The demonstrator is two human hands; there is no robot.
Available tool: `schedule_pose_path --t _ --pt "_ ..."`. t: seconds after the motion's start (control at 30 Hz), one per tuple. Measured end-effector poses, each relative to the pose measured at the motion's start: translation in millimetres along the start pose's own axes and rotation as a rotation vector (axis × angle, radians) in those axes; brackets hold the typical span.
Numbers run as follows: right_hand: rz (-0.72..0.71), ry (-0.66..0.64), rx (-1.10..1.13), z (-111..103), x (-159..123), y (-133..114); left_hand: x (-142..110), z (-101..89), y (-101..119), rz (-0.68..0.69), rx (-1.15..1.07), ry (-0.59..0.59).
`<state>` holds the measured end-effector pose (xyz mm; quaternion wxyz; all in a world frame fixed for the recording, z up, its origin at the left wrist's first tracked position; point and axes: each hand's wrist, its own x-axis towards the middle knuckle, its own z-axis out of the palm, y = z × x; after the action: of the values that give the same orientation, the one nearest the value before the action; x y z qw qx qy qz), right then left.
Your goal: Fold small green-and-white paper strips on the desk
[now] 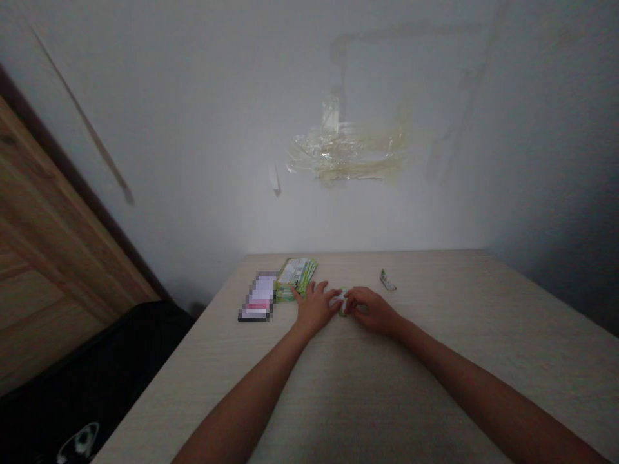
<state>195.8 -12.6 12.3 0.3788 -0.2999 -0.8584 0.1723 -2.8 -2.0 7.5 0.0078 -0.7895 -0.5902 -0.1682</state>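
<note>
A small green-and-white piece of printed paper or wrapper (343, 309) lies on the table between my hands, partly covered by fingers. My left hand (315, 310) rests on the table with its fingers spread, its thumb at the left edge of that piece. Curled fingers of my right hand (371, 310) pinch the right side of the same piece. Just beyond my left fingertips sits a fanned stack of flat green-and-white printed packets (296, 274). Off to the right, apart from my right hand, lies a small folded green-and-white strip (387, 281).
A phone with a blurred, pixelated screen (260, 298) lies left of the stack. The pale wooden table (435, 296) meets a wall (207, 129) with clear tape (348, 151) on it. At left are a wooden panel (43, 258) and a black bag or cloth (97, 374).
</note>
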Motion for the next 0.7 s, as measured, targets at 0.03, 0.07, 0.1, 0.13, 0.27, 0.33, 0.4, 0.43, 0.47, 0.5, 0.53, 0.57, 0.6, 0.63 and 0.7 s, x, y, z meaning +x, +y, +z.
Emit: schedule_pose_path --t 0.03,0.07,0.1,0.13,0.27,0.33,0.4,0.43,0.47,0.5,0.53,0.57,0.6,0.63,0.7 --pt "-0.004 -0.004 0.003 0 0 1 0 -0.3 0 0.002 -0.001 -0.002" --pt "-0.008 -0.005 0.008 0 0 1 0 -0.6 0 0.003 -0.003 -0.005" --pt "-0.012 -0.005 0.016 -1 0 1 0 -1.0 0 0.003 -0.005 -0.008" --pt "-0.016 -0.003 0.027 -1 0 1 0 -1.4 0 0.002 -0.007 -0.010" --pt "0.001 -0.055 0.096 -1 -2 -2 0 -2.2 0 -0.008 0.000 -0.011" --pt "0.052 -0.074 0.128 0 -4 -5 0 -2.1 0 -0.008 0.002 -0.010" --pt "0.103 -0.080 0.150 0 -5 -5 0 -1.7 0 -0.006 0.002 -0.011" --pt "0.125 -0.076 0.161 1 -6 -4 0 -1.6 0 -0.006 0.001 -0.013" --pt "0.144 -0.063 0.172 1 -7 -3 0 -1.6 0 -0.007 0.001 -0.016" --pt "0.165 -0.041 0.183 1 -7 -1 0 -1.7 0 -0.007 0.000 -0.018" --pt "0.192 -0.009 0.188 2 -7 1 0 -1.9 0 -0.006 -0.001 -0.018" --pt "0.219 0.023 0.186 2 -7 3 0 -2.2 0 -0.005 -0.004 -0.017" --pt "0.243 0.045 0.178 2 -7 5 0 -2.6 0 -0.003 -0.006 -0.015" --pt "0.261 0.056 0.168 3 -6 7 0 -3.0 0 -0.002 -0.009 -0.014" --pt "0.279 0.053 0.155 4 -6 9 0 -3.6 0 0.002 -0.016 -0.015"
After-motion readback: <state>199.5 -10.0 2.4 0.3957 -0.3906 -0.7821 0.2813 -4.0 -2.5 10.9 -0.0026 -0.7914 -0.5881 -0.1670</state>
